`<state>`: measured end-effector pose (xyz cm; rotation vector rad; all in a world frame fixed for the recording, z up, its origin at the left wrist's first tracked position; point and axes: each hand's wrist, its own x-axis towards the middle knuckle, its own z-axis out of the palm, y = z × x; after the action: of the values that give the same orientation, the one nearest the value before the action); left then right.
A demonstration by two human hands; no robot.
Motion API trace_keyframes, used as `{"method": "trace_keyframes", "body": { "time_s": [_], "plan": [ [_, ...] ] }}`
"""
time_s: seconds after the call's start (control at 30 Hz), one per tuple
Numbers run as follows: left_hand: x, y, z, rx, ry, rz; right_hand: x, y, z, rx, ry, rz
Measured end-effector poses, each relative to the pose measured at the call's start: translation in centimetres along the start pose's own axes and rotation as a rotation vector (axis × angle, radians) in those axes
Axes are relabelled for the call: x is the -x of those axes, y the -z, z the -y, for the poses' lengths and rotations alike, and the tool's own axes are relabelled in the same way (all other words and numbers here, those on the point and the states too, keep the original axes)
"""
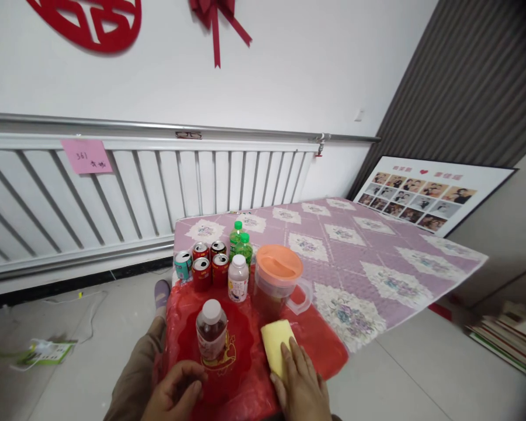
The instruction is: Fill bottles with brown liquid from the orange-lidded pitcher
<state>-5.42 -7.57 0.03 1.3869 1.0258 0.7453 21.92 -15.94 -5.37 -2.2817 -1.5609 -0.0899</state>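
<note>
Yellow sponge (275, 342): right hand (305, 383) laid open over it; slip towards 12 could nudge pitcher (267, 292).
Left hand (173, 393): open, empty (capped bottle (211, 333), 1 o'clock, tippable if bumped).

A lilac cloth (333, 266) with floral diamonds covers the desk (403, 245); red plastic (324, 345) overlies its near end. There stand five cans (201, 275), two green-capped bottles (244, 250), a pale-capped bottle (238, 283) and an orange-lidded jug (272, 289), beside a yellow sponge (273, 339) and what seems a red tray (241, 339).
</note>
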Motion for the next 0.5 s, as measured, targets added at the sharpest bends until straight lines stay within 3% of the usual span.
{"method": "trace_keyframes", "body": {
  "time_s": [0.1, 0.2, 0.37, 0.5],
  "plan": [
    [-0.7, 0.9, 0.6, -0.073, -0.070, -0.140, -0.2, 0.5, -0.6, -0.077, 0.050, -0.074],
    [-1.4, 1.5, 1.3, -0.236, -0.164, -0.267, -1.1, 2.7, 0.5, -0.239, 0.135, -0.115],
    [-2.2, 2.3, 1.3, -0.386, -0.327, -0.277, -3.9, 5.8, 7.0, -0.490, 0.123, 0.026],
    [-2.6, 4.3, 1.2, -0.359, -0.415, -0.242, -5.5, 5.0, 12.0, -0.668, 0.011, 0.161]
  ]
}}
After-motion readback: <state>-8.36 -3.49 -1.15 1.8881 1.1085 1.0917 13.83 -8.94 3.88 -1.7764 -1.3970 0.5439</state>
